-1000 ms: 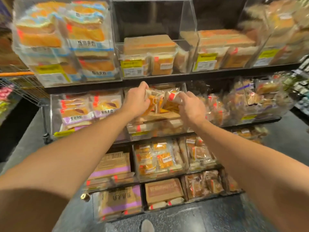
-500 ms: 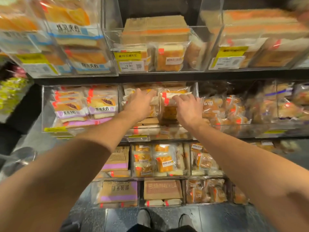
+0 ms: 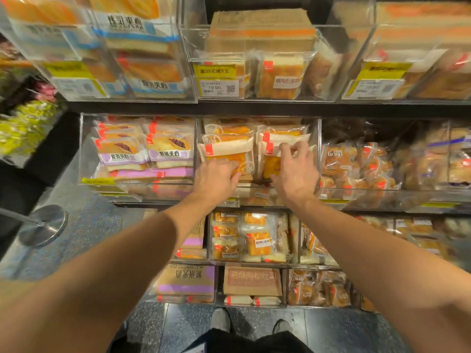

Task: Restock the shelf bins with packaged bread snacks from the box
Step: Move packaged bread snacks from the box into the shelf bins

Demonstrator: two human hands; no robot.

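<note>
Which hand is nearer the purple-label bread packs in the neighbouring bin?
Left. The left hand rests on a pack just right of the purple-label bread packs; the right hand pinches a pack farther right.

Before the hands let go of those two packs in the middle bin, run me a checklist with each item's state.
1. Left hand on the left front pack: ok, fingers rest on its lower edge.
2. Right hand on the right front pack: ok, fingers curl over its top.
3. Both packs inside the middle bin, between its clear walls: ok.
4. Packs standing face-out like the rows behind: ok, though the left one tilts a little.
5. Packs seated firmly enough to stay up once released: cannot tell.
6. Supply box within reach for the next packs: cannot tell, not in view.
</note>
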